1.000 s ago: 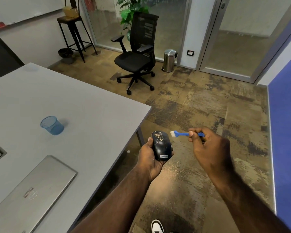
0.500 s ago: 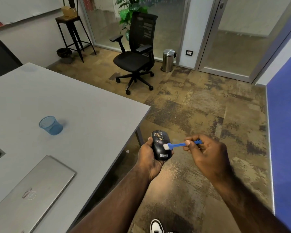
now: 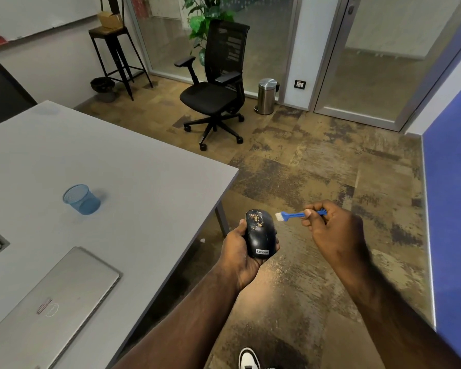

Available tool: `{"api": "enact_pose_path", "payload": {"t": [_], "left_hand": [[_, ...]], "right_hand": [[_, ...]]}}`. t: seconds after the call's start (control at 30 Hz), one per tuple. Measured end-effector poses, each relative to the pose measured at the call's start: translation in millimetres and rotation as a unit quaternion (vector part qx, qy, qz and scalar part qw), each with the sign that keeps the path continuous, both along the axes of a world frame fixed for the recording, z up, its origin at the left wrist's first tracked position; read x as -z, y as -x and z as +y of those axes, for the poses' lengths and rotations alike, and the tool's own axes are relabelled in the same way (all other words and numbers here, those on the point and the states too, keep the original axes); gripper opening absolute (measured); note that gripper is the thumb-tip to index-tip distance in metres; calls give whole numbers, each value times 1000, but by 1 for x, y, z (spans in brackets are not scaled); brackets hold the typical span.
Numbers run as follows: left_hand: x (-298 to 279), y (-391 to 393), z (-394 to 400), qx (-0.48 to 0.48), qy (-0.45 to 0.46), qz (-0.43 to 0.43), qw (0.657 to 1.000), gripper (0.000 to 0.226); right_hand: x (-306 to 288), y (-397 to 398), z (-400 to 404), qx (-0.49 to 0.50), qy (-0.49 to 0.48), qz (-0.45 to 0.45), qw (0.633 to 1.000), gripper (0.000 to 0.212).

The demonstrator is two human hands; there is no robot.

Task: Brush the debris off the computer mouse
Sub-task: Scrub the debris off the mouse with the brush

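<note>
A black computer mouse [image 3: 260,234] with a white brand label rests in my left hand [image 3: 238,253], held over the floor just off the table corner. Light brown crumbs of debris [image 3: 256,219] lie on its front left part. My right hand [image 3: 334,231] pinches a small blue brush [image 3: 293,215] by its handle. The white bristles point left and hover just right of the mouse's front, not touching it.
A grey table [image 3: 133,187] fills the left, bearing a small blue mesh cup [image 3: 81,199] and a shut silver laptop [image 3: 45,307]. A black office chair [image 3: 216,91], a steel bin [image 3: 267,95] and a stool [image 3: 117,49] stand farther off. A blue wall [image 3: 453,209] runs along the right.
The brush was on the mouse half a second ago; it has swept off to the right and up, and now hangs clear of it. The mouse stays in my left hand.
</note>
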State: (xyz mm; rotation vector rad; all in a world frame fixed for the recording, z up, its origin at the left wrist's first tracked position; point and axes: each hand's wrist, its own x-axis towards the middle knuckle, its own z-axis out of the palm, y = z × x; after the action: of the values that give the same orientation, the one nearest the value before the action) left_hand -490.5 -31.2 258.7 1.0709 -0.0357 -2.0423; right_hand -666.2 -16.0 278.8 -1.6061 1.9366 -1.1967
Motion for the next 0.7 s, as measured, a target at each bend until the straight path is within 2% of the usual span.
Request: {"api": "enact_pose_path", "payload": {"t": [0.13, 0.2, 0.3, 0.43, 0.5, 0.6, 0.7], "left_hand": [[0, 2, 1, 1, 6, 3, 1000, 60], [1, 2, 1, 6, 7, 3, 1000, 59], [2, 1, 2, 14, 5, 2, 1000, 59], [4, 1, 2, 17, 7, 3, 1000, 60], [4, 1, 1, 15, 7, 9, 1000, 60], [6, 0, 2, 13, 3, 13, 1000, 57], [6, -1, 1, 6, 5, 13, 1000, 56]], "right_hand": [[-4, 1, -1, -25, 6, -90, 996, 20], [-3, -3, 1, -43, 0, -59, 997, 23], [-1, 0, -5, -6, -18, -9, 1000, 12], [-1, 0, -6, -16, -5, -47, 999, 10], [0, -2, -5, -30, -6, -24, 999, 15], [3, 3, -9, -8, -7, 3, 1000, 10], [6, 7, -9, -28, 7, -49, 998, 11]]}}
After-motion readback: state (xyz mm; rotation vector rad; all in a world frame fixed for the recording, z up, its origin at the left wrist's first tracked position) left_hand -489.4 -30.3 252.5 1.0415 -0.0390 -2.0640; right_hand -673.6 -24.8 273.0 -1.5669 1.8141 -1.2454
